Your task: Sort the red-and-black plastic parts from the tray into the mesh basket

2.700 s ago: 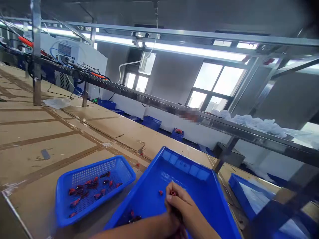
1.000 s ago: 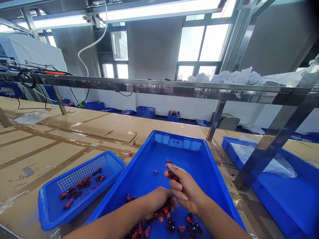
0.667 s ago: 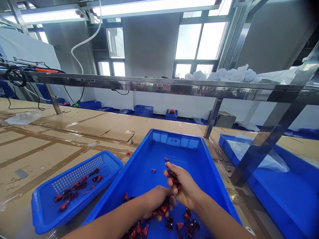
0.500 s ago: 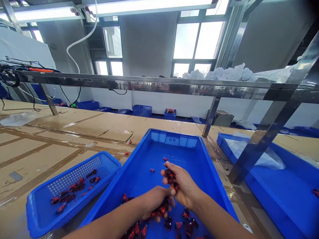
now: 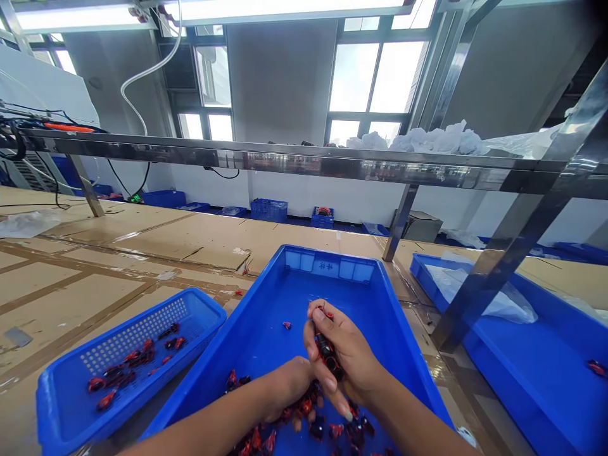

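My right hand (image 5: 339,354) is curling its fingers around red bits (image 5: 327,354), my left hand (image 5: 285,389) is digging into the pile (image 5: 304,408) in the tray (image 5: 327,269), and the basket (image 5: 128,323) left of my fingers holds some more.

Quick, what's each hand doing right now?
Left hand: curled into a pile of red-and-black parts, grip unclear.
Right hand: closed, holding some of those parts.

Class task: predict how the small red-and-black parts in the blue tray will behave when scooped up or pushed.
The parts are probably light for their size, since the right hand holds several at once. Their knobbly shapes suggest they snag rather than roll far, though one lone piece on the tray floor hints some may skitter.
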The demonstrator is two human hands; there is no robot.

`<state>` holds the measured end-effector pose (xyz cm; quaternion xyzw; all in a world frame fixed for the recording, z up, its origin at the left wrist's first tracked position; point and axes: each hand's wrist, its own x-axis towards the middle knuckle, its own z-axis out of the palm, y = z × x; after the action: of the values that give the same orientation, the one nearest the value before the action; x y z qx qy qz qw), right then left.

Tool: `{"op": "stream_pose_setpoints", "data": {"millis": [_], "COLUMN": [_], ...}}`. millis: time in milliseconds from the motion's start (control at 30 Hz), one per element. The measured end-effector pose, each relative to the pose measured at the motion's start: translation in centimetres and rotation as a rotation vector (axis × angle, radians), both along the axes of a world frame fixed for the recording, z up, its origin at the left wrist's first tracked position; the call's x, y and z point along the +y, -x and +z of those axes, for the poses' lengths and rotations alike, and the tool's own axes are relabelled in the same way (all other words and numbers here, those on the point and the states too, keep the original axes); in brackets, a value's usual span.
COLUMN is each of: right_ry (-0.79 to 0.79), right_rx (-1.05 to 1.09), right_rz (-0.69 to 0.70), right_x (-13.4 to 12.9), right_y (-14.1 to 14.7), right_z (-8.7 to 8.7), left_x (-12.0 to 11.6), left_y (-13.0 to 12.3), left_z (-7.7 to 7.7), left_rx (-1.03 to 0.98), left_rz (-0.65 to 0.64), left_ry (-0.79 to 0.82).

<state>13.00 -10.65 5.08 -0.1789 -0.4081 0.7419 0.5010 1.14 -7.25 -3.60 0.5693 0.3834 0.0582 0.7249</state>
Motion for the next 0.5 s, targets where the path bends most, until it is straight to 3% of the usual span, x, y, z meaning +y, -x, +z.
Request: {"op": "stream_pose_setpoints", "data": {"millis": [300,500], "right_ry": [0.002,0.189], "right_rx": [-0.034,0.067], "right_rz": [0.009,0.134], "right_x": [0.1,0.5], "right_y": [0.0,-0.6], "right_z": [-0.4,-0.4], "left_x": [-0.1,-0.7], "left_y": [0.0,-0.1], "left_z": [0.5,1.6], "left_rx": [-0.034,0.032], "left_rz": [0.027,0.073], "left_ry": [0.027,-0.004]}}
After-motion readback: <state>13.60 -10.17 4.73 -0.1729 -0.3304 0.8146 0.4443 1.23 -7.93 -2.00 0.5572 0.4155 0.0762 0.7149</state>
